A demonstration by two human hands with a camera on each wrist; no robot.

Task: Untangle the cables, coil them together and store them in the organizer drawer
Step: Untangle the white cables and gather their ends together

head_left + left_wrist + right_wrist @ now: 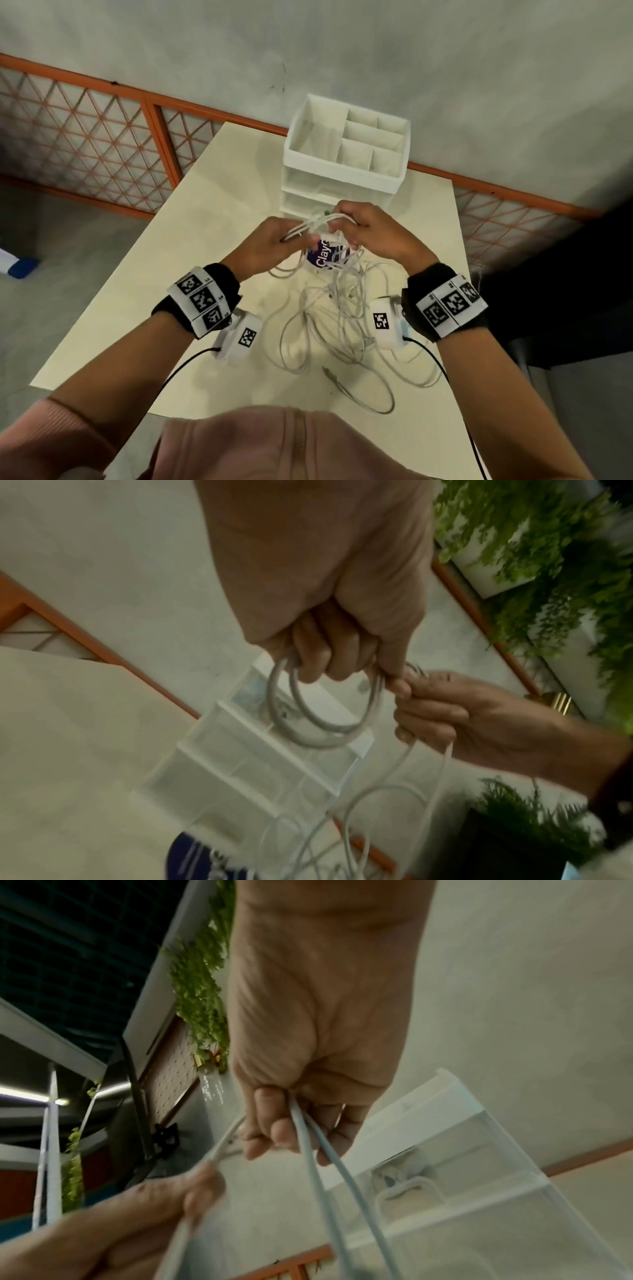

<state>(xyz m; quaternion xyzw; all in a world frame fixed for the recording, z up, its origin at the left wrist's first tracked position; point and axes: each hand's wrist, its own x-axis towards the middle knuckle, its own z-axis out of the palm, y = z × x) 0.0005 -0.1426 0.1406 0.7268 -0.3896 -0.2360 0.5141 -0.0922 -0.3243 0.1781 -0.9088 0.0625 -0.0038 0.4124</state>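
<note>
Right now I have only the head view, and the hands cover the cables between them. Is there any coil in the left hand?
Observer: Yes. The left wrist view shows the left hand gripping the cables, which hang below its curled fingers in round loops.
Operator: And what is the right hand doing with them?
Observer: In the right wrist view, the right hand pinches two strands that run straight down from its fingertips.
</note>
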